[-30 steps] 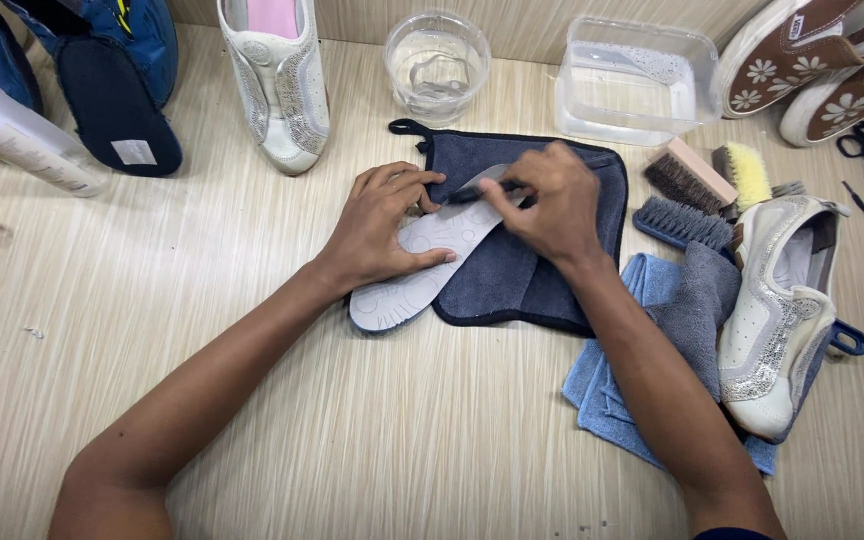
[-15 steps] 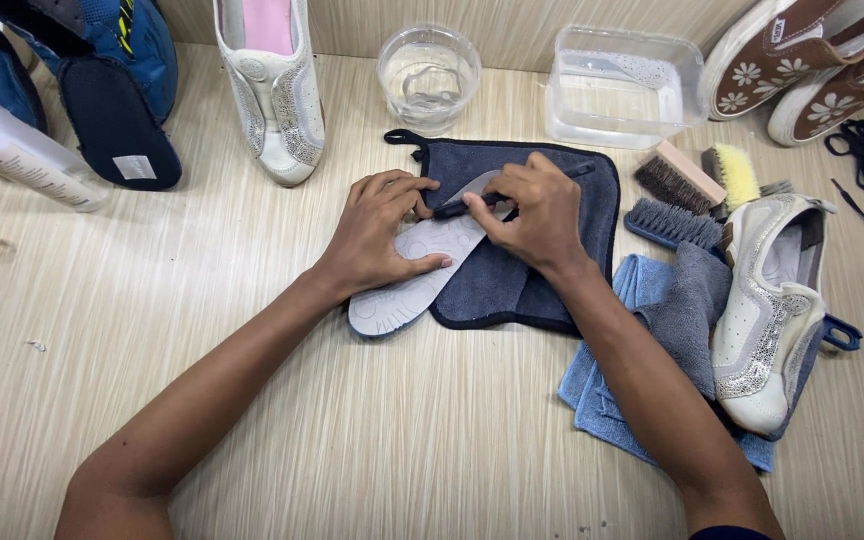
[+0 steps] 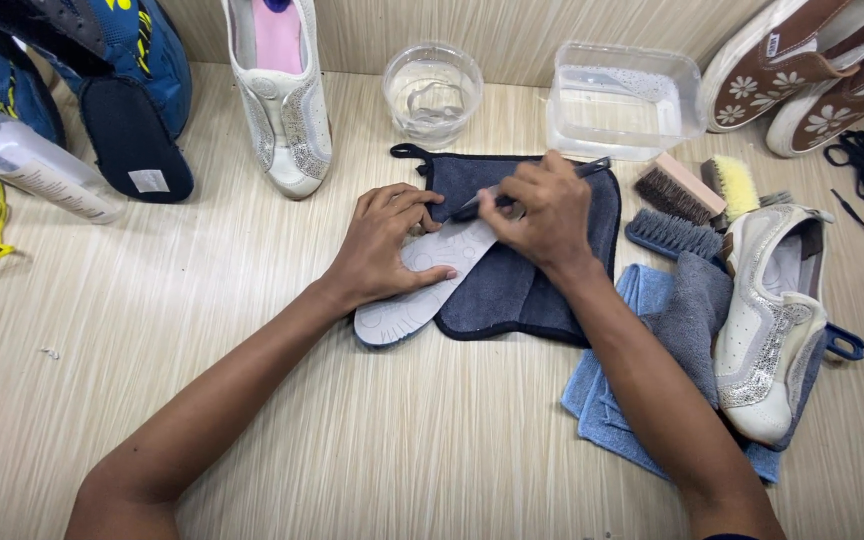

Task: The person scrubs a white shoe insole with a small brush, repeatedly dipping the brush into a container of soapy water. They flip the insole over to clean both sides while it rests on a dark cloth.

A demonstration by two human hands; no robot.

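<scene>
A pale grey shoe insole lies slanted, half on a dark blue cloth mat and half on the wooden table. My left hand presses flat on the insole's middle. My right hand is closed around a thin dark-handled brush, whose tip rests on the upper end of the insole near my left fingers.
A white glittery shoe rests on blue and grey cloths at right, with brushes beside it. A glass bowl and clear plastic tub stand at the back. Another white shoe, blue shoes and a bottle are at left.
My right hand has shifted slightly with the small brush along the insole's upper end. My left hand stays pressed on the insole.
</scene>
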